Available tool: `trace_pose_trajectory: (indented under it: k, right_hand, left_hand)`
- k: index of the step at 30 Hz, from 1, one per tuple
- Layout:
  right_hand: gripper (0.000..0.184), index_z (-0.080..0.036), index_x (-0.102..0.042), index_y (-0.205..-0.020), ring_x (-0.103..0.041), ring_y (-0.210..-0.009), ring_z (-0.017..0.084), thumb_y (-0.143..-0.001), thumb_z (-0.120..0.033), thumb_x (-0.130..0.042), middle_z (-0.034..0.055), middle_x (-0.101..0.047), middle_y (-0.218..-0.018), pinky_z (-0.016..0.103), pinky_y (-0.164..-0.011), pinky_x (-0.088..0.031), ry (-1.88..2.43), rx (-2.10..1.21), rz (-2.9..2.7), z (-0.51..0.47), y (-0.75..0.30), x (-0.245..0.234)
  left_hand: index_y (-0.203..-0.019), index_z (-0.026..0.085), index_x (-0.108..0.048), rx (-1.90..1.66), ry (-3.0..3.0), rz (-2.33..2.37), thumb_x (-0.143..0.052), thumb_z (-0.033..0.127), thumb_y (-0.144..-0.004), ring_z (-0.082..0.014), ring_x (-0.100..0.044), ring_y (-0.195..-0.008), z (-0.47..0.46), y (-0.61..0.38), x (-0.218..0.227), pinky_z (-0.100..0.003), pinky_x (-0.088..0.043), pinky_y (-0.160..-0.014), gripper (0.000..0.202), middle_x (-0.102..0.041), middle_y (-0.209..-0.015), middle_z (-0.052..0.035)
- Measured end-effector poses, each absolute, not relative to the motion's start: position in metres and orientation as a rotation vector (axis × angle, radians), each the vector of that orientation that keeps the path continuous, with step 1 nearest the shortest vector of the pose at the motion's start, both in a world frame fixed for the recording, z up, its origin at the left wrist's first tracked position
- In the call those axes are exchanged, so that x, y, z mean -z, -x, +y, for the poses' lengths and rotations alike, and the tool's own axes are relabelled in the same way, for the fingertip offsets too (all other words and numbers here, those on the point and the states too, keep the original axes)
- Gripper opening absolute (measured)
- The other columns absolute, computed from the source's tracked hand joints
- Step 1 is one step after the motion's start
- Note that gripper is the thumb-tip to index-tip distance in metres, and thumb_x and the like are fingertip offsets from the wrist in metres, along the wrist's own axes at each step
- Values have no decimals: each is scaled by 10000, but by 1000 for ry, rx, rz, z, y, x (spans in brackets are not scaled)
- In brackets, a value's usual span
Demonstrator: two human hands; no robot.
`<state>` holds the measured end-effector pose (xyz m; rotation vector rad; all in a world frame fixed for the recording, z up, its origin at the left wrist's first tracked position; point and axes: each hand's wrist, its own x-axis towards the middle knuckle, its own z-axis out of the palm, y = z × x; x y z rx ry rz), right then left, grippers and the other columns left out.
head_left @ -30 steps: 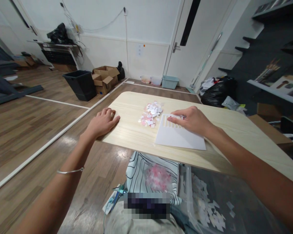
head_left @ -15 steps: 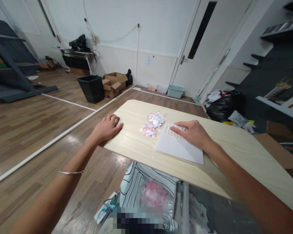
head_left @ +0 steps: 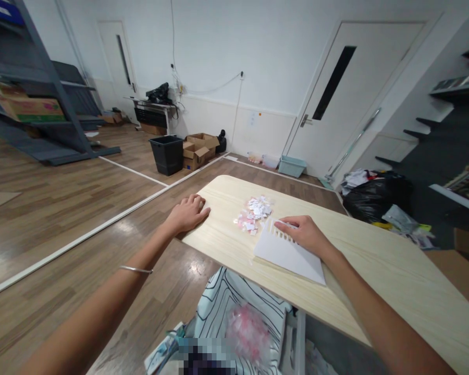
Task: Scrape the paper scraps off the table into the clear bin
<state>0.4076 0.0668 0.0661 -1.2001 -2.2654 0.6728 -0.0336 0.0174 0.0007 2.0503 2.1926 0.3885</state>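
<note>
My left hand point(head_left: 188, 214) rests at the left edge of the pale wooden table point(head_left: 219, 229), fingers lying apart and holding nothing. On top of a white slotted board point(head_left: 287, 255), my right hand point(head_left: 307, 237) is closed at the far side, thumb and fingers curled against the board's slots. Its fingertips are partly hidden. Just beyond the board lies a loose pile of small white paper pieces point(head_left: 259, 207), with little pink packets point(head_left: 244, 221) beside and under it. Below the table's near edge, more pink and clear packets point(head_left: 247, 333) sit on a striped cloth point(head_left: 213, 302).
A black bin point(head_left: 167, 156) and open cardboard boxes point(head_left: 197, 151) stand on the floor beyond the table. A light blue basket point(head_left: 292, 166) sits by the door. Black bags point(head_left: 379, 195) lie at the right, and grey shelving point(head_left: 58, 99) rises at the left.
The view has tilted up and turned left, so everything sits lower and further right. Both hands keep their places, the left at the table edge and the right on the board.
</note>
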Motion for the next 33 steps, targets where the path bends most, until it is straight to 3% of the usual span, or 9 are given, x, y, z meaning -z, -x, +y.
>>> trace_pose_trajectory:
  k: [4,11,23,28,33]
  right_hand:
    - [676,-227,-1024,-956,-910,-1028,415,-998,-870,-816,129,-997,-1069,510,-986,-719,1175,-743,-2246,66,-402,-60]
    - [701,-235,-960,-863,-807,-927,330,-1007,-906,-818,63,-848,-799,400,-830,-598,1162,-719,-2303,69,-400,-51]
    - [689,-223,-1011,-909,-842,-983,388,-965,-886,-832,150,-967,-1008,464,-913,-625,1223,-645,-2247,83,-416,-49]
    - [834,-213,-993,-895,-805,-937,359,-986,-999,-730,124,-934,-949,448,-865,-608,1216,-629,-2192,84,-420,-48]
    - [774,-217,-986,-866,-779,-875,336,-926,-976,-848,107,-899,-859,427,-828,-593,1221,-624,-2204,85,-419,-48]
  left_hand:
    - [-1726,191,-728,-344,-2050,2194,-432,650,-1279,-467,-738,-1603,19,33,-2,-577,-626,-1305,706,-641,-1912,-243]
    - [-1732,213,-726,-322,-2058,2211,-422,668,-1300,-459,-734,-1622,21,33,-1,-543,-635,-1275,697,-620,-1930,-230]
    - [-1707,216,-736,-346,-2050,2215,-432,625,-1308,-445,-728,-1633,27,34,4,-518,-613,-1290,647,-625,-1929,-216]
    - [-1701,246,-737,-383,-2064,2193,-454,620,-1323,-418,-747,-1602,31,39,6,-511,-614,-1313,602,-635,-1910,-210]
    - [-1730,290,-741,-328,-2034,2312,-596,598,-1280,-446,-765,-1575,39,45,1,-570,-646,-1284,564,-756,-1748,-262]
